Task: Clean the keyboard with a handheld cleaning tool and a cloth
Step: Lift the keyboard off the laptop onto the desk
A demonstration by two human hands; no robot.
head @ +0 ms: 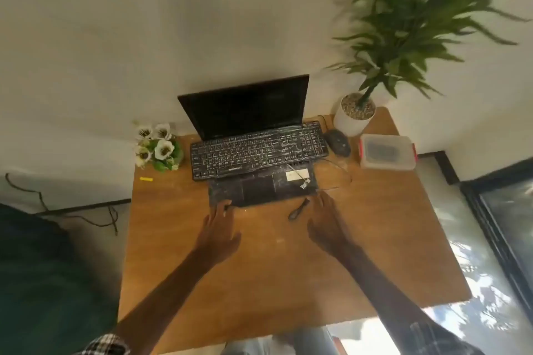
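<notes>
Over the wooden table [259, 268], the left hand [220, 228] and right hand [326, 225] are held with fingers stretched out, nothing gripped, by the laptop [256, 189] front corners. Between them a small dark tool [298, 209] is laid; the dusty keyboard [259, 150] is rested across the laptop.

Laptop [248, 106], mouse [337, 142], plant [415, 14], flowers [157, 147] and box [388, 151] occupy table [288, 268].

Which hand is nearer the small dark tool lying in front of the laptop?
Right. The right hand is just right of the tool; the left hand is farther left, at the front-left corner of the laptop.
</notes>
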